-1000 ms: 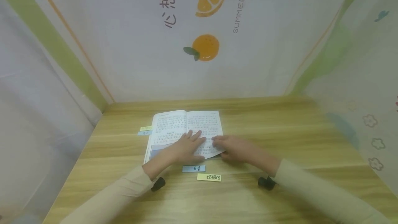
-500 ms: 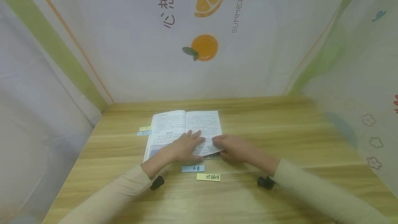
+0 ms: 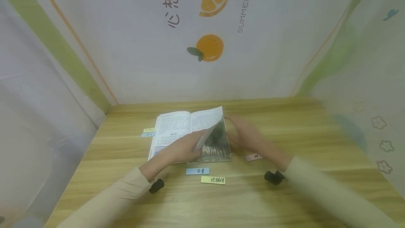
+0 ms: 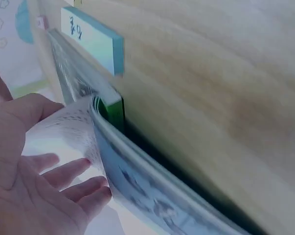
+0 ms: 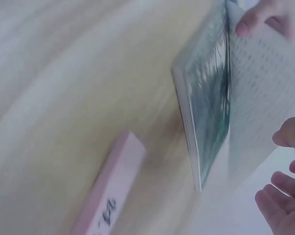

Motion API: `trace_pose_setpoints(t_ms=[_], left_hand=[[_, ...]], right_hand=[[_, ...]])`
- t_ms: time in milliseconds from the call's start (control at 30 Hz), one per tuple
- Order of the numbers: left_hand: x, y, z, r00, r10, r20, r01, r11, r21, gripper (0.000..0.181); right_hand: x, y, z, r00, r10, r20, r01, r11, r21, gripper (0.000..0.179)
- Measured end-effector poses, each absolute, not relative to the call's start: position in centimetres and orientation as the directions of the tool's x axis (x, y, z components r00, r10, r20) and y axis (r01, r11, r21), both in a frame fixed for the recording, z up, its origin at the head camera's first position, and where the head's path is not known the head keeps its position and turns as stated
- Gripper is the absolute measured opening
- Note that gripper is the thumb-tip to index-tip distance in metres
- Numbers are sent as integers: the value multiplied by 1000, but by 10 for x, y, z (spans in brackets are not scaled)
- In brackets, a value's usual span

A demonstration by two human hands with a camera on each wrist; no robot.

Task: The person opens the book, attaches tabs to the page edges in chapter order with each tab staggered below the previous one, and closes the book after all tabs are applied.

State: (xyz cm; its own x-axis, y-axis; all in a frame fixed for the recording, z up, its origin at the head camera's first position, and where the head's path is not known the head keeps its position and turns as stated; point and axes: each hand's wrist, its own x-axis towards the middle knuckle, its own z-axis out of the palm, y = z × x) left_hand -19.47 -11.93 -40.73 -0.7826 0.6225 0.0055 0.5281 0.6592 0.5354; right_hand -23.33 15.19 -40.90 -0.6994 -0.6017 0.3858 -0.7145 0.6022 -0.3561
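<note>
An open book (image 3: pixel 172 122) lies on the table, printed text on its left page. My left hand (image 3: pixel 186 147) rests over the lower middle of the book and pinches a turning page (image 3: pixel 207 117), thumb on its underside. In the left wrist view this page (image 4: pixel 69 129) curls between the thumb and fingers of the left hand (image 4: pixel 34 161). Beneath it shows a page with a dark tree picture (image 3: pixel 216 147). My right hand (image 3: pixel 245 134) is at the book's right edge, thumb and fingers apart. In the right wrist view the right hand (image 5: pixel 284 181) is beside the lifted page.
A blue sticky-note pad (image 3: pixel 197 171) and a yellow one (image 3: pixel 213 179) lie in front of the book. To its right, partly under the right forearm, is a pink pad (image 3: pixel 253 157). Blue (image 3: pixel 148 134) and yellow tabs (image 3: pixel 149 129) stick out at the book's left side.
The right page has risen and folded over toward the left, uncovering the tree picture. My right hand has moved up along the book's edge, and the pink pad has come into view.
</note>
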Motion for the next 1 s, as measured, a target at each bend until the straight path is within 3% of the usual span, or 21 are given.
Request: trace_pose_setpoints(t_ms=[267,467,700,800,1000], left_hand=[[-194,-150,-395,-897,440,33,367,704,608,81],[-196,-173,-377,-902,411,132,416,748,517,84],[-195,-194,-366,-890,399,221,454,733,506,80],[-193,-199,-371,-885,400,238,465,771,435,80],[-186,-197,-394,-885,431,178,459,872,169,78]], right_hand=[[-228,161,-407,-718,-612,333,-696,609,-382,50],[-223,161,-419,-730,-652,206,-669,621,-408,44],[-219,155,-427,-638,-751,173,-743,540,-397,46],[-216,151,-428,-622,-774,121,-746,538,-393,55],[-213,143,-428,-601,-799,4,-737,552,-390,76]])
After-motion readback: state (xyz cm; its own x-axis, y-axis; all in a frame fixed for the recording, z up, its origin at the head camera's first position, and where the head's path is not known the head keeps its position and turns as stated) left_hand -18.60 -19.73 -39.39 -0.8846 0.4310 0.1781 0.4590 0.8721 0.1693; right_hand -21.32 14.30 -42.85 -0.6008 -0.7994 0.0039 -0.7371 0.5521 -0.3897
